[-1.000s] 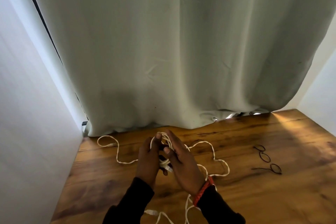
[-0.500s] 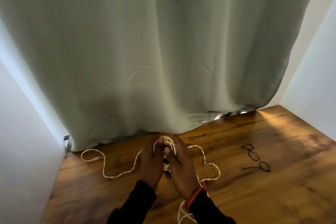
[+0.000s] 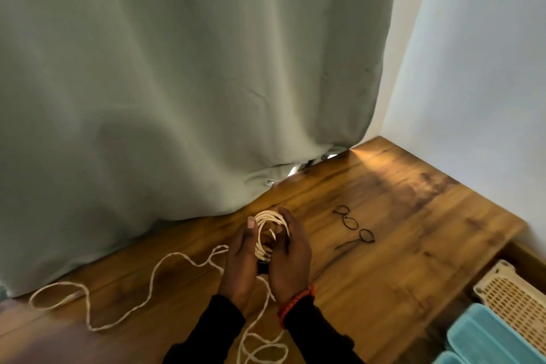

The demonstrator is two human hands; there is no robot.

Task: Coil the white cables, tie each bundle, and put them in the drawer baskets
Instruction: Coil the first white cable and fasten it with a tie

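Coiling step — both hands, left [image 3: 240, 260] and right [image 3: 291, 254], grip the cable [image 3: 267, 233] coil at lower centre; next, wind in the loose tail.

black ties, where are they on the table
In the head view the black ties lie loose on the wooden table, right of the hands, between the curtain and the baskets.

Cable coil [image 3: 270, 233] on table [image 3: 413, 245], hair ties [image 3: 354, 226] right, baskets [image 3: 514, 304] beyond

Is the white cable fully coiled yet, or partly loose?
Partly coiled: both hands hold a small coil, while the white cable trails loose over the wooden table.
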